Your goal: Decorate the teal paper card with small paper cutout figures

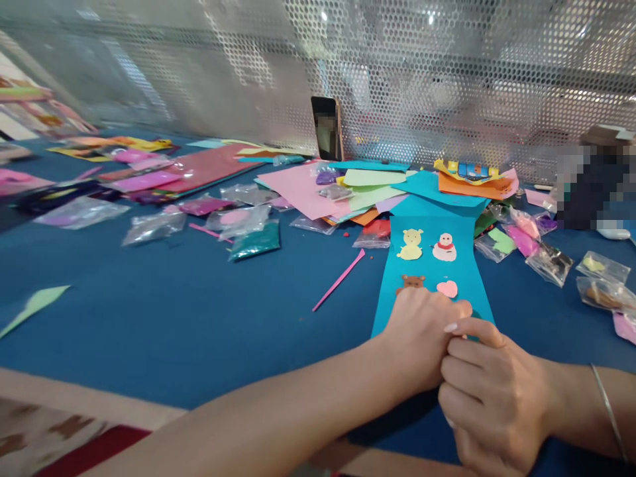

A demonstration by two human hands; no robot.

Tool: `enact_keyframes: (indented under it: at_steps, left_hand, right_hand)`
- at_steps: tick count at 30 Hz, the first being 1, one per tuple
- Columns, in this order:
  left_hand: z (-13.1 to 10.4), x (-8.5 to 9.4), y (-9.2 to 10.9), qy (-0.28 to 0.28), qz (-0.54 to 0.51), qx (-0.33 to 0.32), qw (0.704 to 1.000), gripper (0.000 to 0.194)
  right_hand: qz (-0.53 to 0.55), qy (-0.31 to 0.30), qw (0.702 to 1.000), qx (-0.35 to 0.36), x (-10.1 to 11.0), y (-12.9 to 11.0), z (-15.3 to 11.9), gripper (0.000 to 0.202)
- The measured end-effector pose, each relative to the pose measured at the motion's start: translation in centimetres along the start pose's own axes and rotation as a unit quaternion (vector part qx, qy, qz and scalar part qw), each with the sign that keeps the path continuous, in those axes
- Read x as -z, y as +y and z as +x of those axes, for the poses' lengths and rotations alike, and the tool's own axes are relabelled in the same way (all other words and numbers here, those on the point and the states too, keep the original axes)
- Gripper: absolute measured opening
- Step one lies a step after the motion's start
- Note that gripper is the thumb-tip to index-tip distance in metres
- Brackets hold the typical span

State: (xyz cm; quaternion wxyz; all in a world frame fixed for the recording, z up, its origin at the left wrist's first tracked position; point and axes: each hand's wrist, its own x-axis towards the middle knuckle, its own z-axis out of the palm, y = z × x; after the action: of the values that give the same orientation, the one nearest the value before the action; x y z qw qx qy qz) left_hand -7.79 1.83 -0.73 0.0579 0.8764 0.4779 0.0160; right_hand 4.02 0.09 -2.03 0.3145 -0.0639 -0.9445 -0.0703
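Note:
A long blue paper strip [432, 225] lies on the blue table. On it are a yellow bear figure [411, 245], a pale snowman with a red scarf [444, 247], a brown bear head [412, 283] and a pink heart shape [447, 289]. My left hand [422, 331] rests over the strip's near part, its fingers curled and mostly hidden. My right hand [489, 391] is closed beside it, with thumb and index finger near the left hand's fingertips. Whatever they hold is too small or hidden to make out. A dark green edge shows behind the fingers.
A pink plastic stick [338, 280] lies left of the strip. Clay bags [256, 240], coloured paper sheets [293, 189] and more bags [549, 262] spread across the back and right. A phone [328, 129] leans on the perforated metal panel [417, 73].

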Motion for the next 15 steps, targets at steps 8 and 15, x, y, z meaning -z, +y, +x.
enact_keyframes:
  at_steps: [8,15]
  left_hand:
    - [0.22,0.02,-0.14,0.017,-0.013,-0.003,1.0,0.011]
    - [0.38,0.02,-0.19,0.002,-0.001,-0.005,1.0,0.012]
  right_hand:
    - [0.01,0.007,0.999,-0.03,-0.04,0.18,0.3,0.033]
    - [0.023,0.011,0.999,-0.034,0.11,0.18,0.48,0.025]
